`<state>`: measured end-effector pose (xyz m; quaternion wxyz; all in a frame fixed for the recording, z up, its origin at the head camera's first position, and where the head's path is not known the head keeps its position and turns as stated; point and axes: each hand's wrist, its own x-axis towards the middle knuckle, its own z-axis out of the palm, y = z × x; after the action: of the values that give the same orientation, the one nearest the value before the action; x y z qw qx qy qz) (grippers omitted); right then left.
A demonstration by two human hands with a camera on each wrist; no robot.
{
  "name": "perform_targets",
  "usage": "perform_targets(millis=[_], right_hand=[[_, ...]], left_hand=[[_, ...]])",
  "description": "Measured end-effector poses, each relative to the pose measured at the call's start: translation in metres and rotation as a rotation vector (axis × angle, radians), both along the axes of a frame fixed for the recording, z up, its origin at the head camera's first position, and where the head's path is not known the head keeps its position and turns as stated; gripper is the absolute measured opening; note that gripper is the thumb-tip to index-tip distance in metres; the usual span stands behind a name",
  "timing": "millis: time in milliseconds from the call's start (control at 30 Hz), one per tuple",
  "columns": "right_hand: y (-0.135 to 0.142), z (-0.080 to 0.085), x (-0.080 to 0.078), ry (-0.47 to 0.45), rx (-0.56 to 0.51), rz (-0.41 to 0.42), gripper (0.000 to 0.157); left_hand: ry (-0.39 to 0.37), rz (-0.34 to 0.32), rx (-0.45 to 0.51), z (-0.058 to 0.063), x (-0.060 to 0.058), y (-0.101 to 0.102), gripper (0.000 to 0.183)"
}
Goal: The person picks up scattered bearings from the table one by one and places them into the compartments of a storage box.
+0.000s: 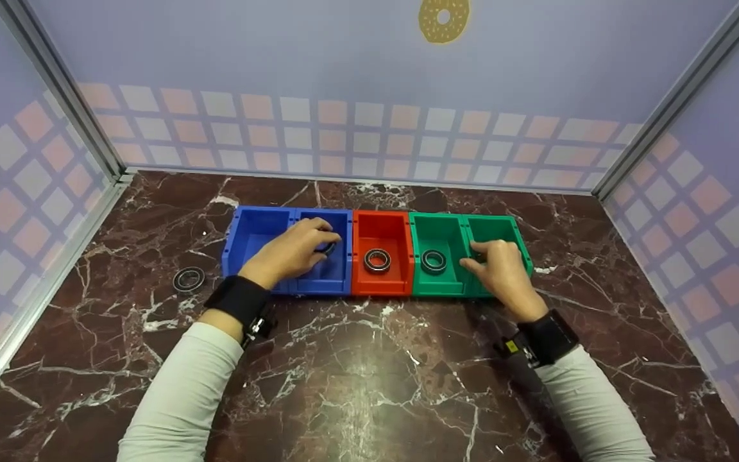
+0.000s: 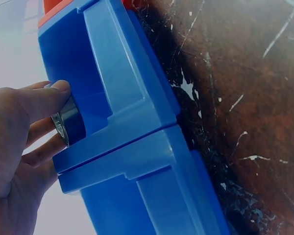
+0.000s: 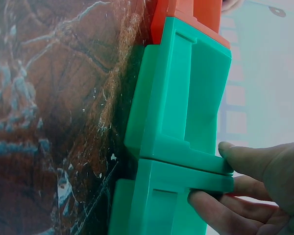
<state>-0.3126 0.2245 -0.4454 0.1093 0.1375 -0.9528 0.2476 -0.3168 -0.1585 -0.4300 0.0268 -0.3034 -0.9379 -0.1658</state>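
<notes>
My left hand (image 1: 294,249) pinches a dark ring-shaped bearing (image 2: 71,120) between thumb and fingers, over the inner blue bin (image 1: 321,287). At the other end, my right hand (image 1: 503,266) is at the outer green bin (image 1: 494,223). Its thumb and fingers are spread apart around the rim between the two green bins, seen in the right wrist view. A dark patch (image 3: 214,194) shows by those fingers; what it is I cannot tell. One bearing (image 1: 377,260) lies in the red bin (image 1: 382,221), another (image 1: 433,262) in the inner green bin (image 1: 437,224).
Left of the row, a loose bearing (image 1: 188,280) lies on the dark marbled table (image 1: 356,372). The outer blue bin (image 1: 263,221) forms the row's left end. Patterned panels (image 1: 344,70) enclose the table at the back and both sides.
</notes>
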Motion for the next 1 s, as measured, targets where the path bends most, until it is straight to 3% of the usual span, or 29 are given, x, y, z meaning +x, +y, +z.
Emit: perform_targets(millis=[1000], right_hand=[[0.002, 0.0, 0.001, 0.0, -0.001, 0.006, 0.043]], left_hand=[[-0.005, -0.016, -0.12, -0.013, -0.01, 0.015, 0.035]])
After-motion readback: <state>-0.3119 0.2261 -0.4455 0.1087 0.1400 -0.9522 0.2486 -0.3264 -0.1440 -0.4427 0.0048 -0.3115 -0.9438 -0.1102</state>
